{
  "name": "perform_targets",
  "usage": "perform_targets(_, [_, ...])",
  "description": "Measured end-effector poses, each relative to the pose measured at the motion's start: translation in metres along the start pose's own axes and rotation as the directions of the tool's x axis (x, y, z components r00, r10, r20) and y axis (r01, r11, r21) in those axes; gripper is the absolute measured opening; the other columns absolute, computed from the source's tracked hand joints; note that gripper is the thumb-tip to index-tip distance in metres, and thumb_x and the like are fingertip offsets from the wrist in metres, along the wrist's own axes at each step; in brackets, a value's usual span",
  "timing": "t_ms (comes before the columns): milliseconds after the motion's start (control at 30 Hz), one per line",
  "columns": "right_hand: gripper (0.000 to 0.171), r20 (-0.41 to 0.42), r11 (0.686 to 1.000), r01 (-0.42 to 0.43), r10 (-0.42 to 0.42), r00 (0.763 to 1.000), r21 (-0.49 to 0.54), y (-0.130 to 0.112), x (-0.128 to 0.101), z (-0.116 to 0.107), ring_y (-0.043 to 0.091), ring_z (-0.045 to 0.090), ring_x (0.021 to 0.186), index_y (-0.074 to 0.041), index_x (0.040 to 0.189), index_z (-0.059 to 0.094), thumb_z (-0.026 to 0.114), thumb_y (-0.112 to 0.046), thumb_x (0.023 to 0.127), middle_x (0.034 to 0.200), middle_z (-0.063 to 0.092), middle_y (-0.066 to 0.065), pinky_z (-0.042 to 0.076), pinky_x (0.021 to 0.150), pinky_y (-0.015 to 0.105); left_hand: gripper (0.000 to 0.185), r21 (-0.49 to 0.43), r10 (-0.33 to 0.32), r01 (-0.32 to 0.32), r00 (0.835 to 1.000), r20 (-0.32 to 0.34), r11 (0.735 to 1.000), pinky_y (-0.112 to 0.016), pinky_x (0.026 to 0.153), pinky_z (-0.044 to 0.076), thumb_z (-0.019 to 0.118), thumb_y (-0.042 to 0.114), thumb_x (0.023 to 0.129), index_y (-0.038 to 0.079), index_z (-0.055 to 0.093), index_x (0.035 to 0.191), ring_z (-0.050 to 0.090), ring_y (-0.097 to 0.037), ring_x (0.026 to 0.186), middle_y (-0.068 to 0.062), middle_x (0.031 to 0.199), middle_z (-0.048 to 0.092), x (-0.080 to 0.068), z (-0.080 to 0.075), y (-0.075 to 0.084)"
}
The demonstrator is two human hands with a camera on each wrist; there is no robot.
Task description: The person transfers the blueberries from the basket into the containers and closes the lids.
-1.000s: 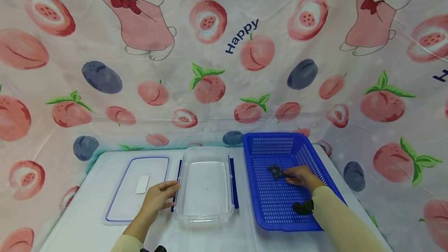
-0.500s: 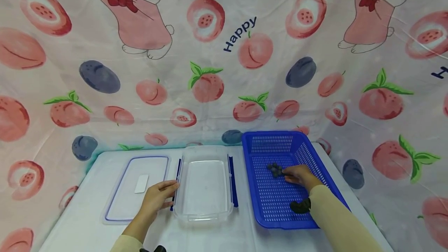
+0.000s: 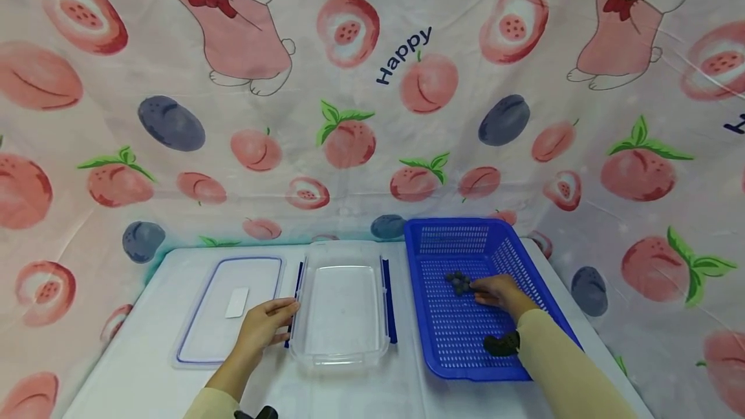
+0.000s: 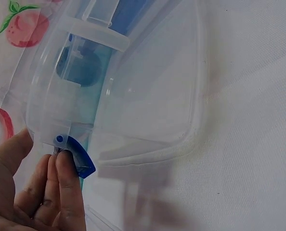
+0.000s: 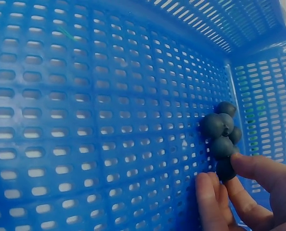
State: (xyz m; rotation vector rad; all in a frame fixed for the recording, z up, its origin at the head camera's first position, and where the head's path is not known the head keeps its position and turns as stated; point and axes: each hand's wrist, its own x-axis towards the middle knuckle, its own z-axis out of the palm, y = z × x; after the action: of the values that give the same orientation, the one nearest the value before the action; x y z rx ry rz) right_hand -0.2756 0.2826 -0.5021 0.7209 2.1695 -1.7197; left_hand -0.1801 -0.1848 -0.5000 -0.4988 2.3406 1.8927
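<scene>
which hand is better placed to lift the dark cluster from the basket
Likely the right hand: it pinches the dark cluster inside the blue basket, while the left hand holds the side of the clear container.

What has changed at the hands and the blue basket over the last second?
Very little. The right hand has edged slightly left toward the dark grape-like bunch, whose end it pinches; whether its grip is new is hard to tell from the earlier pictures. The bunch has not visibly left its place in the blue basket. The left hand, clear container and lid stayed put.
</scene>
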Motion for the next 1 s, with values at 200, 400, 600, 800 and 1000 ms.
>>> perform_targets(200, [0.053,0.075,1.0,0.029,-0.028,0.997,-0.011,-0.001,-0.003,-0.012,0.014,0.066,0.072,0.023,0.132,0.041,0.063,-0.002,0.091,0.09,0.069,0.013,0.06,0.076,0.03,0.042,-0.001,0.007,-0.007,1.0,-0.006,1.0,-0.03,0.067,0.06,0.073,0.028,0.089,-0.001,0.067,0.119,0.063,-0.014,0.082,-0.006,0.102,0.071,0.001,0.003,0.0])
perform_targets(400, [0.049,0.158,0.996,0.035,-0.047,0.986,0.078,0.002,-0.006,-0.021,0.015,0.067,0.075,0.024,0.131,0.04,0.06,0.002,0.092,0.094,0.066,0.013,0.06,0.078,0.03,0.041,-0.009,0.016,-0.016,1.0,-0.017,1.0,-0.029,0.065,0.059,0.074,0.028,0.088,-0.001,0.068,0.117,0.062,-0.013,0.08,-0.003,0.098,0.072,0.001,0.003,-0.002])
perform_targets(600, [0.059,0.248,0.976,0.026,-0.08,0.965,0.214,0.001,-0.015,-0.021,0.015,0.066,0.078,0.021,0.141,0.029,0.058,0.007,0.092,0.089,0.062,0.008,0.059,0.078,0.029,0.042,-0.007,0.015,-0.015,1.0,-0.022,1.0,-0.028,0.064,0.058,0.075,0.03,0.088,0.0,0.068,0.116,0.062,-0.011,0.078,-0.001,0.095,0.071,0.002,0.003,-0.003])
perform_targets(800, [0.051,0.37,0.934,-0.028,-0.114,0.922,0.357,-0.006,-0.026,-0.019,0.015,0.066,0.089,0.013,0.143,0.032,0.052,0.006,0.097,0.095,0.063,0.006,0.057,0.087,0.028,0.046,-0.002,0.015,-0.015,1.0,-0.025,1.0,-0.027,0.064,0.058,0.076,0.032,0.087,-0.002,0.067,0.117,0.062,-0.012,0.079,-0.002,0.093,0.07,0.001,0.002,-0.004])
perform_targets(1000, [0.049,0.406,0.918,-0.073,-0.1,0.908,0.39,-0.016,-0.037,-0.012,0.017,0.065,0.095,0.011,0.143,0.033,0.052,-0.002,0.1,0.115,0.058,0.013,0.054,0.093,0.029,0.045,-0.003,0.013,-0.013,1.0,-0.026,1.0,-0.026,0.063,0.058,0.075,0.031,0.088,-0.001,0.066,0.117,0.061,-0.012,0.079,-0.001,0.092,0.07,0.001,0.003,-0.002])
